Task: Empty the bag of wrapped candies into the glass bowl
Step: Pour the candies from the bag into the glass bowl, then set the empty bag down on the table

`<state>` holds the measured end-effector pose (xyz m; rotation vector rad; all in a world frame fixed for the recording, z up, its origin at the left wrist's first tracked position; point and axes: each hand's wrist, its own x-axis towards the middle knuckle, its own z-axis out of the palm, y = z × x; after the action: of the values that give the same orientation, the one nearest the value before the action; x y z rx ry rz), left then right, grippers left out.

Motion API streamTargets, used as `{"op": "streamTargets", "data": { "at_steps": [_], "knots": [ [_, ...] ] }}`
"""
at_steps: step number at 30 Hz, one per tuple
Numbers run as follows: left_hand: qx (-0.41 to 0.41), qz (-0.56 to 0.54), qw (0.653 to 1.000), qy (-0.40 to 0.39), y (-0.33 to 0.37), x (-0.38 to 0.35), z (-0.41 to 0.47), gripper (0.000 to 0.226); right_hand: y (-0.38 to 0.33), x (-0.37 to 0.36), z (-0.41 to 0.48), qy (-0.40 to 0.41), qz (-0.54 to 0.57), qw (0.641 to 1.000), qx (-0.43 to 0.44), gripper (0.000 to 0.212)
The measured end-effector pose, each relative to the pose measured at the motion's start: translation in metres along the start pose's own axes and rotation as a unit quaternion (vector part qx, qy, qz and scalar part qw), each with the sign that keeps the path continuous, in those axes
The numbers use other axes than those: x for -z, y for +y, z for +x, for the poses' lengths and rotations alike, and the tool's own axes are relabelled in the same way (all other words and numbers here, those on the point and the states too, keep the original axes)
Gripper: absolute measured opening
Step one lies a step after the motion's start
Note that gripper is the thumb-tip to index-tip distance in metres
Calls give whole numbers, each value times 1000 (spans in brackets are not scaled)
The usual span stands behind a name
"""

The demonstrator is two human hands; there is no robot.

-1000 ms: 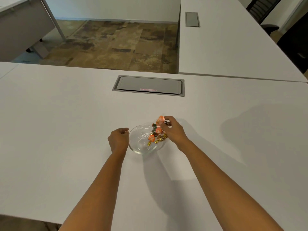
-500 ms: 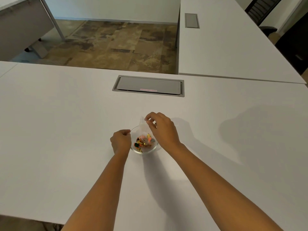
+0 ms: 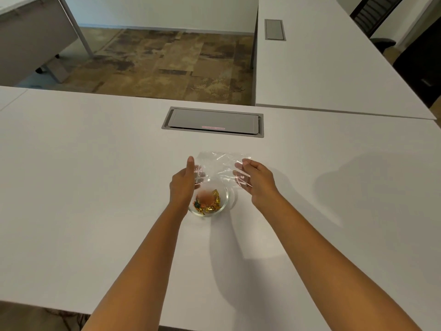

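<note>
A small glass bowl stands on the white table and holds several wrapped candies in gold, orange and green. A clear plastic bag hangs stretched above and just behind the bowl, looking empty. My left hand grips the bag's left edge, thumb pointing up. My right hand pinches the bag's right edge. Both hands are raised slightly over the bowl's far side.
A grey cable hatch is set in the table behind the bag. A second white table with its own hatch stands at the right rear, with a dark chair beyond it.
The candies have dropped from the bag into the bowl. My left hand left the bowl's rim and took the bag's left edge; both hands now spread the bag above the bowl.
</note>
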<state>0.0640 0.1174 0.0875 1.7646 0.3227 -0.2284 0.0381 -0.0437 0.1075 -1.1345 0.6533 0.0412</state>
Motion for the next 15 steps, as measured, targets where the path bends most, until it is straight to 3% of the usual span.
{"op": "streamTargets", "data": {
  "at_steps": [3, 6, 10, 15],
  "knots": [
    [66, -107, 991, -53, 9, -1, 1, 54, 5, 7, 0, 29, -29, 999, 4, 24],
    [47, -92, 993, -51, 6, 1, -3, 38, 11, 12, 1, 52, -62, 997, 13, 21],
    [72, -89, 993, -34, -5, 5, -13, 36, 22, 20, -9, 67, -97, 993, 30, 12],
    [100, -48, 984, -140, -17, 14, -38, 32, 43, 29, -33, 99, -125, 986, 50, 10]
  ]
}}
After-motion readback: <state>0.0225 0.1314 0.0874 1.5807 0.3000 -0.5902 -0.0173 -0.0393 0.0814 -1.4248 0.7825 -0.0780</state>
